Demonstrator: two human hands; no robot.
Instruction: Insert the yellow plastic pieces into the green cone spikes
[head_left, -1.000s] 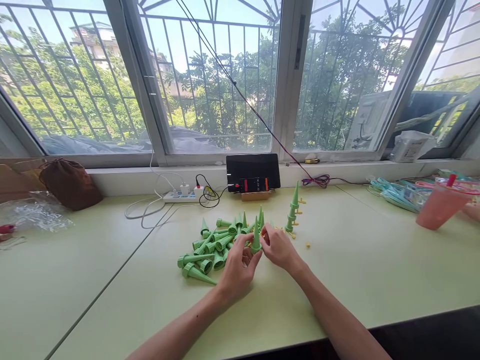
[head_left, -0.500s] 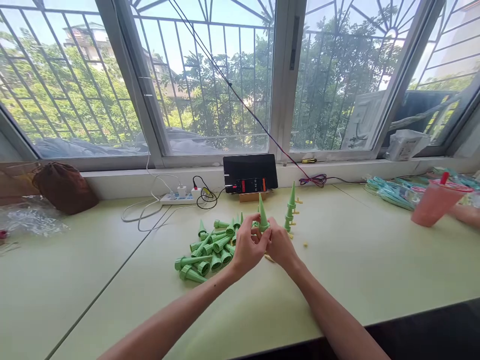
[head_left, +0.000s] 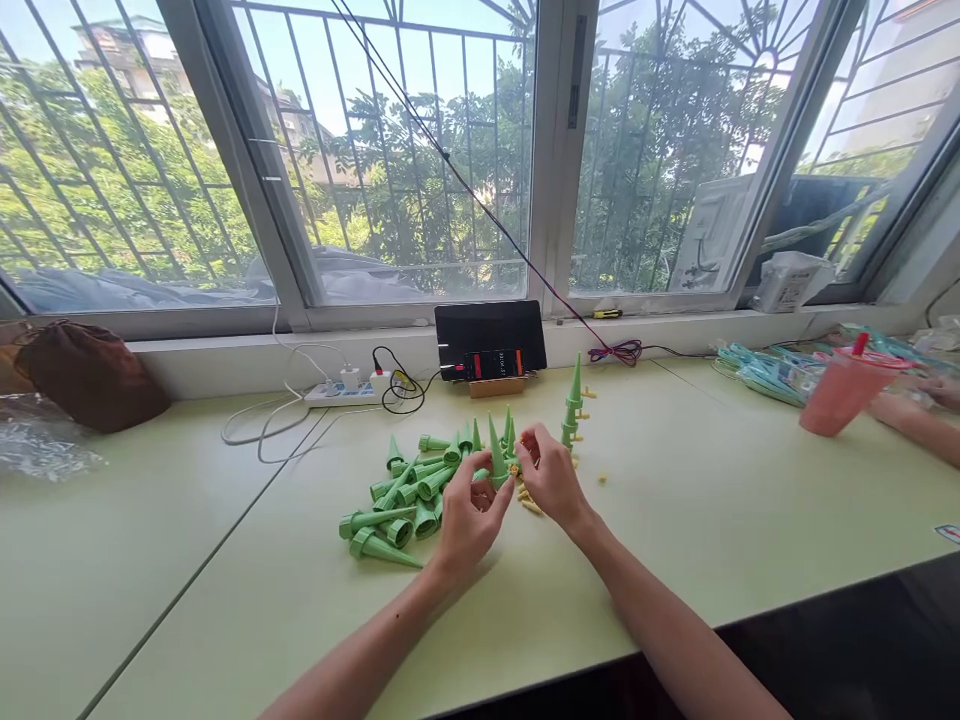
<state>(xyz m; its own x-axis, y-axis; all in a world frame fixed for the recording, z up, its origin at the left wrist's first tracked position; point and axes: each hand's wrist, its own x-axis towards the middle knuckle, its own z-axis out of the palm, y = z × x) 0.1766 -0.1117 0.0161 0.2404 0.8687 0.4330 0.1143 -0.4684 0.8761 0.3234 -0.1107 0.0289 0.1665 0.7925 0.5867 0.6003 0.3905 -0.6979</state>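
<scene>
My left hand (head_left: pixel 469 510) is closed around the base of a green plastic plant-watering spike (head_left: pixel 496 455), which stands point up. A small yellow valve piece (head_left: pixel 514 470) shows at the spike's right side. Just to the right, my right hand (head_left: pixel 553 478) is apart from the spike with thumb and fingers bent together; a tiny yellowish bit shows at their tips, too small to make out. Several loose green spikes (head_left: pixel 390 520) lie in a heap left of my hands. Beneath my right hand are a few yellow pieces (head_left: pixel 531 505).
Stacked green spikes with yellow side pieces (head_left: pixel 573 405) stand upright behind my right hand. A tablet (head_left: pixel 491 335) and phone lean at the back beside a power strip (head_left: pixel 349 393). At right are a pink cup (head_left: pixel 847 395), bagged items (head_left: pixel 765 372) and another person's arm (head_left: pixel 919 425).
My right hand has come away from the spike, opening a gap between the hands. The left hand has lowered the spike slightly, still holding it. The whole view has shifted a little.
</scene>
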